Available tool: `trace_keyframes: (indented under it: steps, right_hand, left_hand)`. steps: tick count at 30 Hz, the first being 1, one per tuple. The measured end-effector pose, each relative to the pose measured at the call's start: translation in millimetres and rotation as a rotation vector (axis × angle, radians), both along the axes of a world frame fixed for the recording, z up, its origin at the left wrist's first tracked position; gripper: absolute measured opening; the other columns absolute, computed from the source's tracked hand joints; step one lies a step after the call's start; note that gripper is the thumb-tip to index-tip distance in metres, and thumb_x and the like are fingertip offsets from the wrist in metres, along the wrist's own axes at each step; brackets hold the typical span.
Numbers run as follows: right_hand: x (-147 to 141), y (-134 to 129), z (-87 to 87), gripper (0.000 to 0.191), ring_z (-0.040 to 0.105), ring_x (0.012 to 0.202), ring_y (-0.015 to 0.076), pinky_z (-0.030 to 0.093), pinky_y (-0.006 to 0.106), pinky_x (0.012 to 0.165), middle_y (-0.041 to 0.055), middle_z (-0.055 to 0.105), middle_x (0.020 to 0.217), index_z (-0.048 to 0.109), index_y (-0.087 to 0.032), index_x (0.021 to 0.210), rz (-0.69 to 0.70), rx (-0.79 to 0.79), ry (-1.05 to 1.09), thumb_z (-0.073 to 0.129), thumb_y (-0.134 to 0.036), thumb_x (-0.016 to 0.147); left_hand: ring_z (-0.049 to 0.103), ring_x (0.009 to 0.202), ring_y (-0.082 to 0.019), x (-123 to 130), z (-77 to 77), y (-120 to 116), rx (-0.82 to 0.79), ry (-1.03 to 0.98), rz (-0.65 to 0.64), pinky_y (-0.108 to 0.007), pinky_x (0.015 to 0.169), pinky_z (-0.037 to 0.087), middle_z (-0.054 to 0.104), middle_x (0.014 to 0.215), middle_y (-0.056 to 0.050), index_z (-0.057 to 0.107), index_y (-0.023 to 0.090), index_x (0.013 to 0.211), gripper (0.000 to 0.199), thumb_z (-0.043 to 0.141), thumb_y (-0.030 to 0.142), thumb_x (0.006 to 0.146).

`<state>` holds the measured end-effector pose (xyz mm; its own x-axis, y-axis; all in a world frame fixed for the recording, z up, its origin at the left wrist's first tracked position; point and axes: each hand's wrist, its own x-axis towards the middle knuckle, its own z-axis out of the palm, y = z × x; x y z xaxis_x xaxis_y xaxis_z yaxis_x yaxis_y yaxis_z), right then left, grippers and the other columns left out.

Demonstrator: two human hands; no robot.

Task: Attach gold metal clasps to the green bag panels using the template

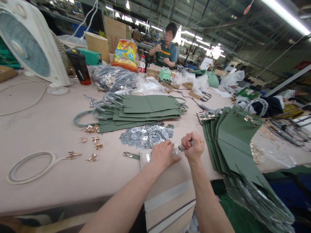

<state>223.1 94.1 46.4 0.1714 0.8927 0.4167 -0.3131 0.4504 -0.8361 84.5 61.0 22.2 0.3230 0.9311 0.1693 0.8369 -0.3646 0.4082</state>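
A beige bag panel (pixel 167 186) with small metal plates on its top part lies at the table's front edge and hangs below it. My left hand (pixel 163 156) holds the panel's top down, fingers bent over it and thumb stretched to the right. My right hand (pixel 193 146) is a fist around a grey-handled tool (pixel 181 148), whose near end sits beside a metal plate at the panel's upper right. The tool's working tip is hard to make out. From the panel's left side sticks out a green strap with a metal clasp (pixel 128 154).
Loose metal plates (pixel 136 136) lie behind my hands, before stacked green bag panels (pixel 150 105). More green bags (pixel 233 139) hang over the edge at right. Gold clasps (pixel 92 158) and a tape roll (pixel 31 168) lie left. A fan (pixel 31 42) stands back left; a person (pixel 166 48) sits opposite.
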Motion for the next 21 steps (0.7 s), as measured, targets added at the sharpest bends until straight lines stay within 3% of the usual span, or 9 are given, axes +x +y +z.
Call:
trace_keyframes:
  steps: [3, 9, 14, 18, 21]
  right_hand:
    - [0, -2, 6.1, 0.038, 0.026, 0.036, 0.0067, 0.027, 0.020, 0.038, -0.0102, 0.031, 0.047, 0.049, -0.022, 0.065, -0.049, 0.074, 0.042, 0.061, -0.039, 0.096]
    - [0, -9, -19.6, 0.042, 0.026, 0.036, 0.0064, 0.023, 0.019, 0.037, -0.0100, 0.034, 0.045, 0.045, -0.022, 0.062, -0.041, -0.118, 0.035, 0.064, -0.041, 0.095]
    - [27, -42, -10.9, 0.037, 0.027, 0.036, 0.0055, 0.028, 0.019, 0.038, -0.0100, 0.035, 0.046, 0.047, -0.021, 0.065, -0.116, -0.115, 0.248, 0.065, -0.038, 0.093]
    - [37, -75, -15.1, 0.035, 0.023, 0.035, 0.0049, 0.027, 0.019, 0.038, -0.0106, 0.034, 0.045, 0.046, -0.021, 0.065, -0.126, -0.207, 0.364, 0.066, -0.036, 0.090]
    - [31, -88, -25.5, 0.035, 0.022, 0.035, 0.0049, 0.027, 0.019, 0.037, -0.0111, 0.033, 0.045, 0.046, -0.021, 0.065, -0.164, -0.245, 0.403, 0.067, -0.036, 0.088]
  left_hand:
    - [0.068, 0.104, -0.028, -1, 1.0, 0, -0.006, -0.007, -0.003, -0.041, 0.087, 0.055, 0.067, 0.117, -0.007, 0.069, 0.024, 0.114, 0.049, 0.074, 0.062, 0.084]
    - [0.068, 0.107, -0.029, -1, 3.1, -1, -0.015, -0.026, 0.000, -0.042, 0.090, 0.055, 0.068, 0.118, -0.006, 0.069, 0.024, 0.112, 0.046, 0.074, 0.061, 0.084]
    - [0.065, 0.116, -0.031, -2, 1.8, 2, -0.052, -0.061, -0.037, -0.045, 0.101, 0.053, 0.067, 0.130, -0.007, 0.066, 0.026, 0.126, 0.057, 0.077, 0.061, 0.081]
    - [0.053, 0.136, -0.031, -28, 9.8, 4, -0.072, -0.126, -0.217, -0.045, 0.117, 0.044, 0.054, 0.153, -0.008, 0.057, 0.022, 0.143, 0.065, 0.077, 0.045, 0.085]
    - [0.051, 0.139, -0.026, -60, 19.9, 1, 0.036, -0.240, -0.208, -0.043, 0.121, 0.039, 0.059, 0.149, -0.008, 0.060, 0.021, 0.138, 0.046, 0.066, 0.026, 0.093]
